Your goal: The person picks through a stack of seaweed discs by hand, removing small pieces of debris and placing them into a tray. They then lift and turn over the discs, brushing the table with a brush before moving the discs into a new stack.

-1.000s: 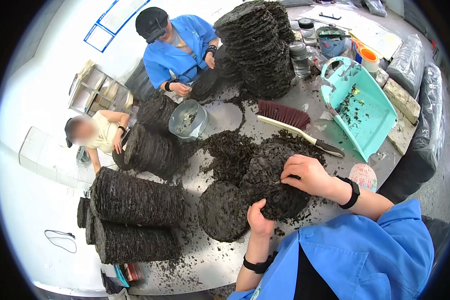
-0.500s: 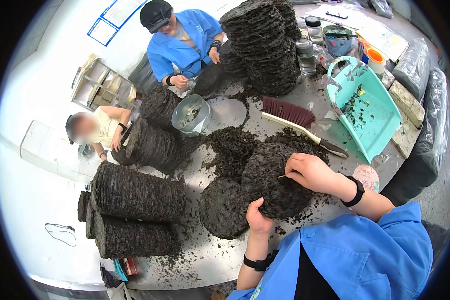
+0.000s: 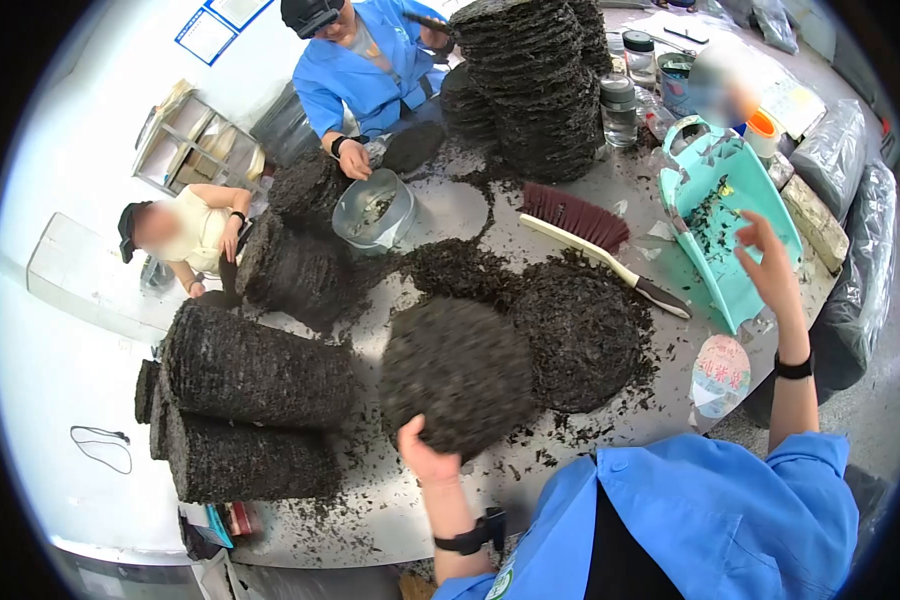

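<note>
My left hand (image 3: pixel 432 455) grips the lower edge of a round, dark dried seaweed cake (image 3: pixel 458 370), which is tilted and blurred by motion. Beside it on the table lies another round seaweed cake (image 3: pixel 585 340) with loose shreds around it. Out to the right, my right hand (image 3: pixel 773 262) hovers over the edge of a turquoise dustpan (image 3: pixel 735 265), fingers apart; I see nothing in them. Dark scraps lie inside the dustpan. Left of it rests a brush (image 3: pixel 600 250) with dark red bristles.
Stacks of seaweed cakes lie at the left (image 3: pixel 255 370) and stand at the back (image 3: pixel 530 90). A clear plastic tub (image 3: pixel 375 215) and a glass jar (image 3: pixel 618 110) are farther off. Two other people work opposite. A round paper label (image 3: pixel 720 375) lies near my right forearm.
My left hand has moved left, carrying a seaweed cake. My right hand has left the cake and swung right to the dustpan; the thin stick-like item at its fingertips no longer shows.
</note>
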